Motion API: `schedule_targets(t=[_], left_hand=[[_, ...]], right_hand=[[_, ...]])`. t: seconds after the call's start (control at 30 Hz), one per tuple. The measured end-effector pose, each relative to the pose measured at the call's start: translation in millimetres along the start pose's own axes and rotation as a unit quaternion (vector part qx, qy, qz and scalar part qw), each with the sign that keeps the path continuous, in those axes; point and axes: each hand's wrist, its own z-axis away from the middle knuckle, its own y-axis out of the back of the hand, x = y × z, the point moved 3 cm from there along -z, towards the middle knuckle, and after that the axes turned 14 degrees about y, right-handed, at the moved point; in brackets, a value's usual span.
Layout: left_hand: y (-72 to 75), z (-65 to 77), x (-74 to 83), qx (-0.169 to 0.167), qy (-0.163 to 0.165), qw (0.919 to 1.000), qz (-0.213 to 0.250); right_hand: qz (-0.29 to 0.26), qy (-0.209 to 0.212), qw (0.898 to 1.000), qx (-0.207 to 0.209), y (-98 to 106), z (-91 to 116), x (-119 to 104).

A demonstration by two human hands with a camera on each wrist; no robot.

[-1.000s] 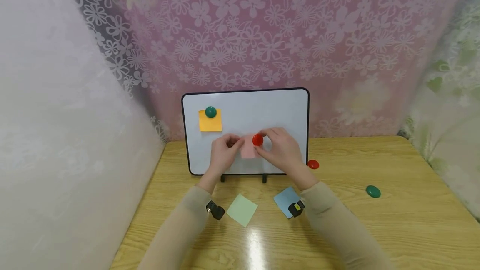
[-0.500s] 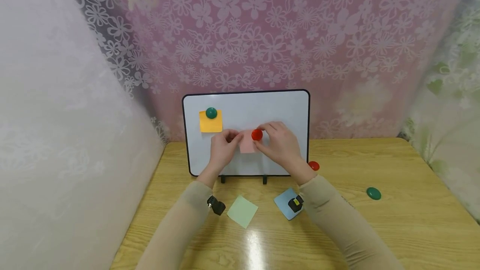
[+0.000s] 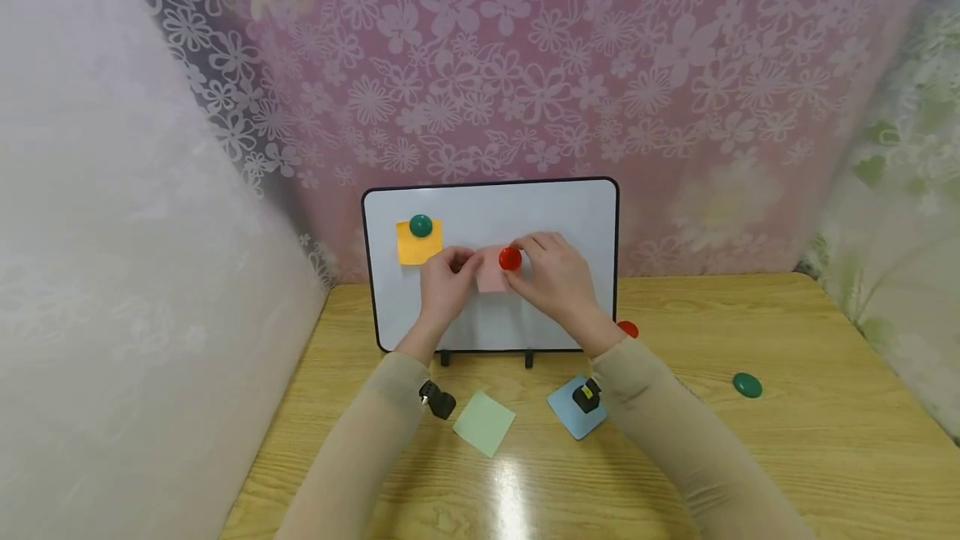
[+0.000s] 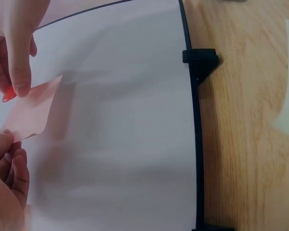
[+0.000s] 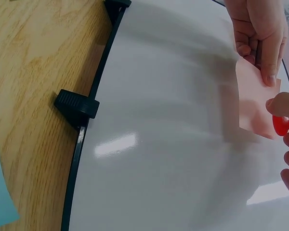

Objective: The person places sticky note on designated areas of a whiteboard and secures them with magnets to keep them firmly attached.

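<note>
A pink paper note is in front of the whiteboard, pinched at its left edge by my left hand. My right hand holds a round red magnet between thumb and fingers at the note's upper right. In the left wrist view the note stands off the board, its shadow beside it. The right wrist view has the magnet at the note's edge, partly behind my thumb. Up on the board's left, a green magnet pins an orange note.
The whiteboard stands on small black feet on the wooden table. A green note and a blue note lie in front. To the right are another red magnet, partly behind my wrist, and a green magnet.
Both hands have moved upward along the board, carrying the pink note and the red magnet higher and slightly left. The other notes and magnets stay put.
</note>
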Motion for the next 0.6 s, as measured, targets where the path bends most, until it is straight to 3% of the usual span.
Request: schedule_targets(t=[0.4,0.6], left_hand=[[0.9,-17.0,3.8,0.025,0.007,0.9996,-0.011],[1.4,-19.0,7.6,0.028,0.019,0.9993,-0.012]], right_hand=[[0.014,-0.009,1.0,0.0,-2,-12,4],[0.01,-0.021,1.0,0.007,-4,-18,5]])
